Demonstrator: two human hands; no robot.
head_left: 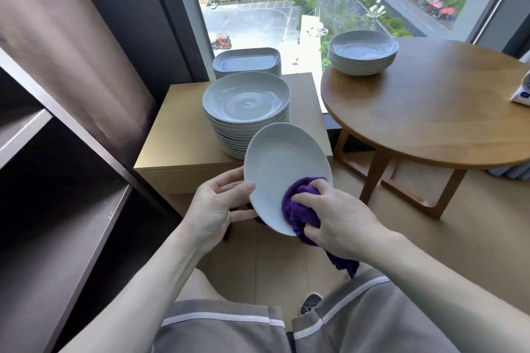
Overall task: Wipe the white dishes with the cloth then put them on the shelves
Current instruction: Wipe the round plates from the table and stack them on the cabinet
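One white dish [282, 169] is held tilted in the air, before the tall stack [246, 106] on the low cabinet [177, 137]. My left hand [218, 206] grips its left rim; my right hand [338, 221] clenches the bunched purple cloth [298, 209] against its lower face. I recommend sweeping the whole face, rim grip firm, before the shelves [71, 223] at left.

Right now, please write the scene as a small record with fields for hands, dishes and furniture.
left hand: holds white plate by its left edge
right hand: presses purple cloth on the plate's lower right
wooden cabinet: tall stack of round plates, squarish plates behind
round table: stack of bowls
shelves: dark, at the left
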